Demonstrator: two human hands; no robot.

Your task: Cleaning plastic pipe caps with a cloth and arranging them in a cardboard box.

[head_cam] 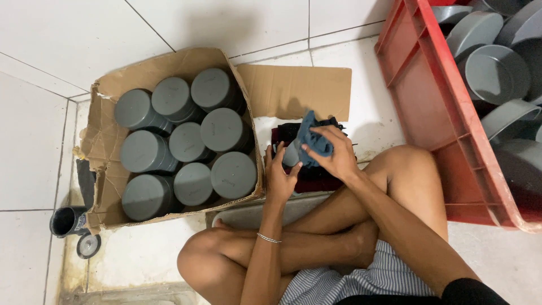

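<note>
I sit cross-legged on a white tiled floor. My left hand (279, 178) holds a small grey plastic cap (291, 155) upright in front of me. My right hand (333, 152) presses a blue-grey cloth (313, 135) against that cap. Most of the cap is hidden by the cloth and my fingers. A silver bracelet (269, 238) circles my left wrist. Beneath my hands lies a pile of dark red and black rags (307, 178).
A torn cardboard box (104, 141) on the left holds stacked grey round caps (226, 130). A red plastic crate (437, 113) on the right holds more grey caps (497, 73). A dark pipe fitting (68, 220) and a small round tin (88, 245) lie at the lower left.
</note>
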